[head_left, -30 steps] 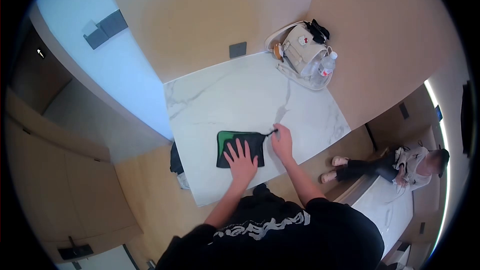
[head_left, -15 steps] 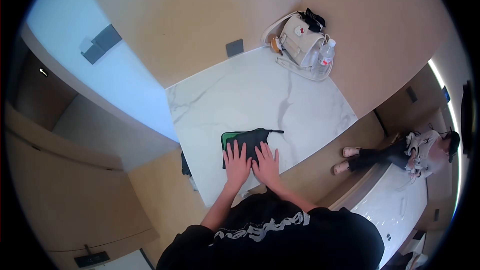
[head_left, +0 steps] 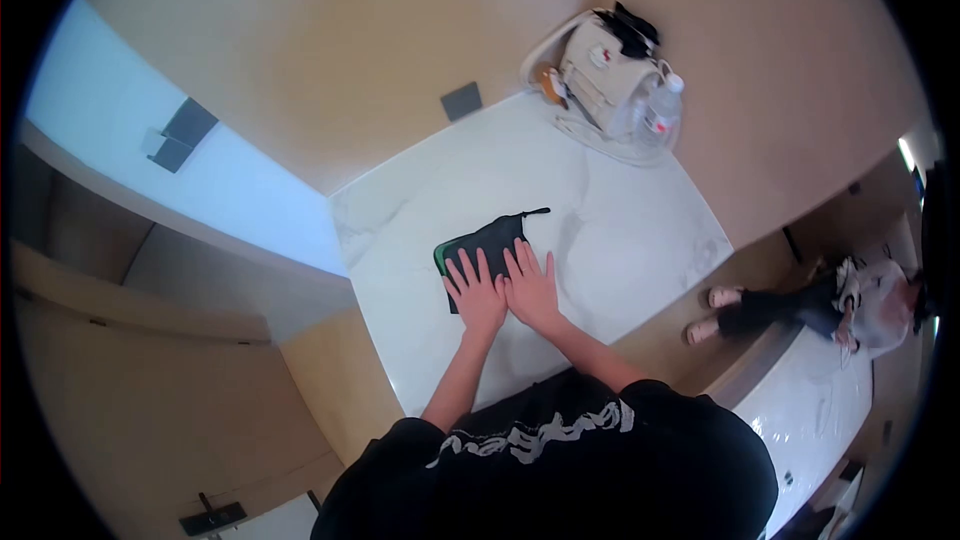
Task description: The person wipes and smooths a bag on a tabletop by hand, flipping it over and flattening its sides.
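A dark pouch [head_left: 497, 238] with a green patch at its left side and a short black strap at its upper right lies flat on the white marbled table [head_left: 400, 230]. My left hand [head_left: 479, 298] rests on the left part of the pouch with its fingers spread. On the right part lies my right hand [head_left: 531, 288], flat, its fingers apart. Both palms are side by side and touch near the lower edge of the pouch. Neither hand grips anything.
At the table's far corner stand a cream bag [head_left: 602, 75] and a clear plastic bottle [head_left: 662, 110]. A person [head_left: 800, 306] is at the right, beside a white glossy surface [head_left: 815, 390]. Walls border the table's far sides.
The pouch and both hands appear higher in the view, and the pouch is tilted more. The camera view has shifted slightly. Both hands remain flat on the pouch.
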`<state>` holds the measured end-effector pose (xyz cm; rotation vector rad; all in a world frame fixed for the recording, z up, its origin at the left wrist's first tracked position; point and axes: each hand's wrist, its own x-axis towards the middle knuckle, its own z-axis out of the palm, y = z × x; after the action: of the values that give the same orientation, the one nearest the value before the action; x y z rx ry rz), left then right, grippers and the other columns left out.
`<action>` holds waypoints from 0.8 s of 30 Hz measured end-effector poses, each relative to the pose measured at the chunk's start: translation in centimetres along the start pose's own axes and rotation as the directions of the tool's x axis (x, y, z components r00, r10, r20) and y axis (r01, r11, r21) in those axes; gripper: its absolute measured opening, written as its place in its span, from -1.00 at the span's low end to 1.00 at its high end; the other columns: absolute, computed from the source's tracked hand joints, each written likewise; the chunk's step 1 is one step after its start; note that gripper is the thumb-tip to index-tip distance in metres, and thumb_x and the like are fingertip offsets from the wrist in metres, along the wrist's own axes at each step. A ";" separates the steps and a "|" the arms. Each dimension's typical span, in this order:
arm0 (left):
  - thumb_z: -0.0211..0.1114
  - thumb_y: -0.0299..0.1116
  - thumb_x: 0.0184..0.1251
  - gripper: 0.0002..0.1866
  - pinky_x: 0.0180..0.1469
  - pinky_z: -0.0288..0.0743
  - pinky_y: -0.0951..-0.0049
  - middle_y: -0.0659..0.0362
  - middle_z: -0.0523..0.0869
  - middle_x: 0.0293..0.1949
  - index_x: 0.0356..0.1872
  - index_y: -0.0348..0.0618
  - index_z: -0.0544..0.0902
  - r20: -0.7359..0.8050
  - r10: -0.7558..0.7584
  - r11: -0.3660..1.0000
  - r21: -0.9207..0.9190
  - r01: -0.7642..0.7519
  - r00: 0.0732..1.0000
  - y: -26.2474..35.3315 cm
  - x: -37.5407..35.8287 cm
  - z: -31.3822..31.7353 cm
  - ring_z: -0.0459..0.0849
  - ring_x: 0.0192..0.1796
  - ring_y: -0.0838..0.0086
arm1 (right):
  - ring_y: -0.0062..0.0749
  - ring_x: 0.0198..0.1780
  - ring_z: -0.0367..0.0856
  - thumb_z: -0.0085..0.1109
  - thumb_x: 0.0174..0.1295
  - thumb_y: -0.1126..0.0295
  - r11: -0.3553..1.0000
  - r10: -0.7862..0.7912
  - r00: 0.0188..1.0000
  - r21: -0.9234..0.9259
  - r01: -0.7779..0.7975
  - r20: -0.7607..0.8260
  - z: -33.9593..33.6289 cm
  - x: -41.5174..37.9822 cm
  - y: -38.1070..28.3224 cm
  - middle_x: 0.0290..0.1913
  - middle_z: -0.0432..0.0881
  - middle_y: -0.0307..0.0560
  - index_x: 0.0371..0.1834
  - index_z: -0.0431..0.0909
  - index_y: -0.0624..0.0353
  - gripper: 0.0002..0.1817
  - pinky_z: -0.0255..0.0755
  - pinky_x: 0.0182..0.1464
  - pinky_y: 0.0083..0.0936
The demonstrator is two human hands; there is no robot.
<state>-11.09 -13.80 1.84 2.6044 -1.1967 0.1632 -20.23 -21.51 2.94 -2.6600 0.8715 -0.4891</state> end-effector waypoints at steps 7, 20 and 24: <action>0.07 -0.07 0.41 -0.35 0.46 -0.13 -0.27 -0.14 0.15 0.50 0.47 -0.09 0.29 -0.077 -0.089 0.996 0.008 0.090 0.993 -1.6 6.1 1.6 0.02 0.52 -0.23 | -0.14 0.56 0.08 -0.01 0.33 0.18 0.985 -0.170 0.984 -0.012 0.170 0.054 2.1 8.4 1.2 0.53 0.14 0.13 0.42 0.35 0.04 -0.43 -0.12 0.47 0.25; -0.12 0.05 0.50 -0.29 0.49 -0.24 -0.27 -0.13 -0.06 0.57 0.56 -0.04 0.05 0.117 -0.204 0.978 0.061 0.198 0.972 -8.5 23.4 4.4 -0.15 0.56 -0.24 | -0.17 0.57 0.06 -0.22 0.41 0.08 0.980 -0.162 0.972 -0.084 0.178 0.172 8.3 26.3 -0.5 0.53 0.18 0.12 0.45 0.32 0.02 -0.42 -0.28 0.48 0.31; -0.11 0.06 0.49 -0.29 0.50 -0.26 -0.24 -0.11 -0.04 0.57 0.56 -0.02 0.06 0.165 -0.210 0.976 0.096 0.196 0.964 -8.8 22.1 4.1 -0.14 0.57 -0.21 | -0.18 0.60 -0.03 -0.32 0.46 0.02 0.982 -0.100 0.963 -0.133 0.137 0.252 7.5 25.1 -1.1 0.58 0.05 0.09 0.53 0.18 0.02 -0.38 -0.29 0.49 0.28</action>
<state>9.95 -25.61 0.91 2.8395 -0.9833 -0.0617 2.43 -34.70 2.27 -2.8425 0.7023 -0.1196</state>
